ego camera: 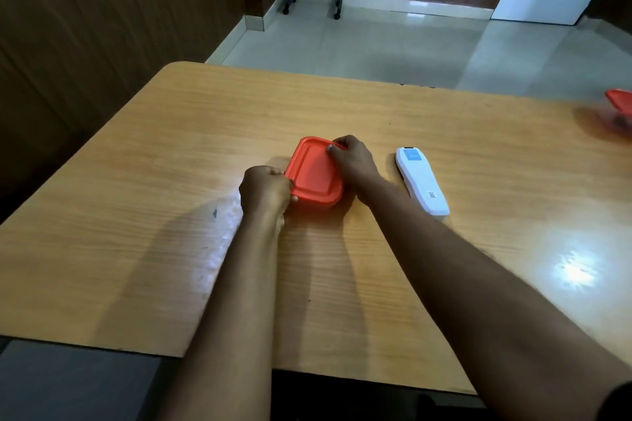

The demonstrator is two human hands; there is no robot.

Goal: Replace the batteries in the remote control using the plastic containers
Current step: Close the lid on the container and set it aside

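One head-worn wide-angle view, looking forward and down across the table [143, 161].

I see from above the table's near edge, facing its far edge and the tiled floor [376, 41] beyond. Both forearms run up from the bottom of the frame, so the lens sits close over them. The far left corner shows whole; the right edge is cut off by the frame. Straight lines bow toward the borders. No second view shares this scene.
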